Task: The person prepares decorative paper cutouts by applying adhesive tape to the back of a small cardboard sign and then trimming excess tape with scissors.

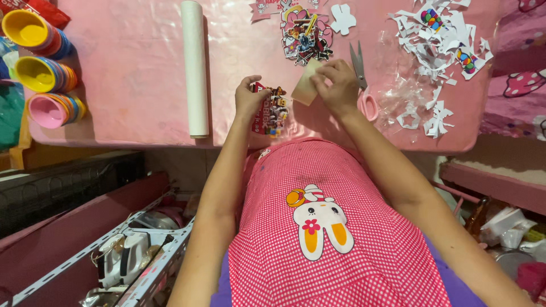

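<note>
My left hand (249, 98) pinches a colourful printed paper cutout (273, 112) of cartoon figures, held upright over the near edge of the pink table (131, 74). My right hand (335, 85) holds a small tan paper piece (305, 89) by its upper corner, just right of the cutout. Pink-handled scissors (362, 79) lie on the table right beside my right hand, blades pointing away from me.
A white paper roll (195, 68) lies left of my hands. A pile of finished cutouts (304, 34) sits farther back. White paper scraps (438, 51) and clear plastic cover the right side. Stacked coloured bowls (42, 68) stand at the far left.
</note>
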